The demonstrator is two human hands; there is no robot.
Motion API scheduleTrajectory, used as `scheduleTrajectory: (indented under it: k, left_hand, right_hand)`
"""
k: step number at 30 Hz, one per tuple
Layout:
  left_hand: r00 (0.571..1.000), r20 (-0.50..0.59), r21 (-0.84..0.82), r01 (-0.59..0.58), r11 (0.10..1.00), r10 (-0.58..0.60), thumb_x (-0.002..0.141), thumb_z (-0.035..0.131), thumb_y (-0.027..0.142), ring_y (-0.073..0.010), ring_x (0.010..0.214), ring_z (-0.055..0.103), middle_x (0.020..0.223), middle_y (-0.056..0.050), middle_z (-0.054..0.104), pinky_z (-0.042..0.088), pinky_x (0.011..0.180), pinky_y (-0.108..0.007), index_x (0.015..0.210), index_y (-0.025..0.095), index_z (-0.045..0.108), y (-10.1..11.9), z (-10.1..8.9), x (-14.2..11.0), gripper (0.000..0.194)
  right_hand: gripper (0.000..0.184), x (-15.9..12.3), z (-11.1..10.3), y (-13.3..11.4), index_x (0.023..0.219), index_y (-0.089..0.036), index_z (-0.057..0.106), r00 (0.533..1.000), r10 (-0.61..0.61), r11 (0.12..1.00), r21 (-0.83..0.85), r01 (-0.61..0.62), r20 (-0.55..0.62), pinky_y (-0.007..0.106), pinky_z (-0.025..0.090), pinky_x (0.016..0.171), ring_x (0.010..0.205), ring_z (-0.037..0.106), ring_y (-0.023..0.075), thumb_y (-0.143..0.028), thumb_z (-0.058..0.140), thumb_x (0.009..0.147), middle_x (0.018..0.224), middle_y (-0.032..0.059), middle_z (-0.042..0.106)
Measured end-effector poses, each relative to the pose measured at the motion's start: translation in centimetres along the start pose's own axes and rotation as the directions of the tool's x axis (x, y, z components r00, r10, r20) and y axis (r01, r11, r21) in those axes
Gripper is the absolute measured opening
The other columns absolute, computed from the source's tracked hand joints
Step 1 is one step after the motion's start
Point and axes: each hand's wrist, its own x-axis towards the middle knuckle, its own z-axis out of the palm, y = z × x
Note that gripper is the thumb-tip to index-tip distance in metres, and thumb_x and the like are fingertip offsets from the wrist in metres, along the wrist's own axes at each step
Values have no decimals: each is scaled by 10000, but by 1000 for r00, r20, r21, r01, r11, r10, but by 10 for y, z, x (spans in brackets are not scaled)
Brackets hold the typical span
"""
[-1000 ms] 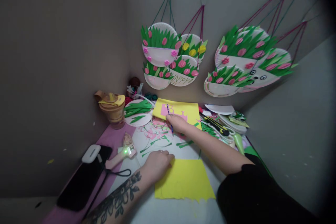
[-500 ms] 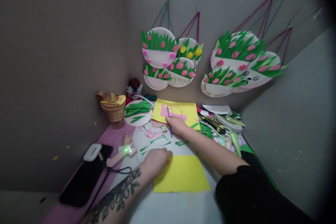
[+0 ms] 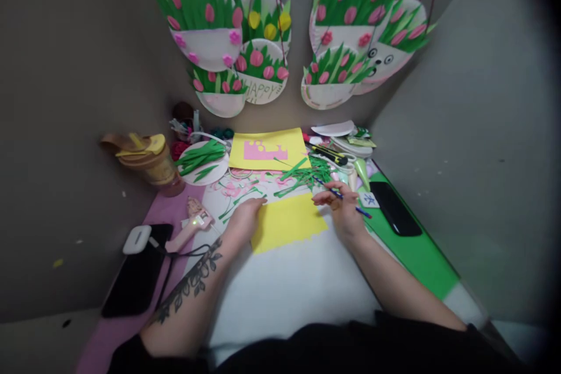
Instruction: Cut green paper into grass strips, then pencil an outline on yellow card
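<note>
Back from the far yellow sheet [image 3: 239, 155] comes the right hand [image 3: 346, 219], bringing the pencil [image 3: 363, 212] with it; it is now beside the near sheet [image 3: 291, 222]. That sheet lies flat on the white table [image 3: 298, 286], between the two hands. From where I'm standing, the pencil is clamped among the right fingers, off the paper. The left hand [image 3: 245, 219] touches the sheet's left edge; whether it pinches or just rests, I cannot tell.

As for progress, I'd judge the green work well along: leaves are cut and laid on a plate [image 3: 219, 170], and more strips [image 3: 318, 172] are heaped behind the right hand. A pink piece [image 3: 251, 153] on the far sheet has shapes cut out of it. The near sheet has a ragged lower edge but looks otherwise whole, so its cutting seems left to do; any drawn lines are too faint to make out.

Counting up, I get two hands, one pencil, two yellow sheets, one pink piece and one plate of leaves. Hanging on the wall are at least seven decorated plates [image 3: 202, 49], some overlapping. Leaves and strips are too tangled to count.
</note>
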Motion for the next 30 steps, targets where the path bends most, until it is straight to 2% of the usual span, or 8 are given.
scheduleTrajectory:
  k: [5,9,11,14,17,21,26,30]
  left_hand:
    - [995,-95,7,1,1000,-1,863,377,104,-191,1088,582,1164,-91,649,445,973,-334,1168,139,611,-3,5,4,385]
    - [970,-239,108,-22,994,48,897,448,226,-222,1163,504,1220,-113,588,392,1024,-385,1157,146,615,4,-1,1,319]
    - [985,-140,155,-80,985,102,905,444,243,-221,1128,514,1175,-91,609,399,1005,-384,1105,169,647,11,-5,-2,295]
    - [985,109,196,-150,969,131,874,513,299,-229,1084,528,1145,-73,624,423,961,-371,1073,199,665,22,-4,-7,269]
    - [991,136,307,-52,950,10,827,582,339,-275,1099,508,1198,-99,589,427,941,-406,1115,191,642,27,-2,-9,328]
    - [990,106,392,42,919,-91,794,627,339,-308,1095,492,1184,-117,574,422,924,-432,1119,178,624,29,-5,-8,363]
    - [902,413,225,-234,946,125,722,706,358,-301,1242,396,1286,-89,492,379,991,-432,1206,257,558,47,-5,-20,516]
    - [875,460,227,-280,933,151,802,552,169,-302,1320,337,1391,-99,442,354,1028,-461,1288,238,480,59,7,-29,496]
  right_hand:
    - [556,-5,-2,16,1083,-226,536,998,55,998,38,-56,11,322,504,714,847,639,195,-700,414,819,982,82,672]
    - [426,-12,0,21,811,-213,583,1000,4,998,-58,-2,23,275,474,601,663,575,157,-637,549,790,698,12,594]
    - [468,-15,0,24,709,-216,558,997,48,999,-12,-47,60,268,444,529,531,505,140,-658,461,831,550,-20,495]
    - [533,-18,2,30,855,-208,620,968,128,982,112,-155,214,279,452,537,530,528,147,-673,359,866,567,-8,539]
    - [561,-20,9,37,1005,-183,635,936,135,973,134,-187,326,309,492,676,706,611,173,-668,395,858,752,46,643]
    - [547,-23,21,44,988,-178,644,954,157,982,65,-179,256,321,481,749,747,600,172,-636,361,889,766,43,637]
    - [526,-24,28,41,990,-196,632,972,154,984,63,-168,176,323,485,733,752,584,178,-614,325,906,773,43,616]
    - [480,-20,22,33,955,-210,604,984,171,965,191,-178,55,309,480,645,661,551,166,-599,328,906,725,35,574]
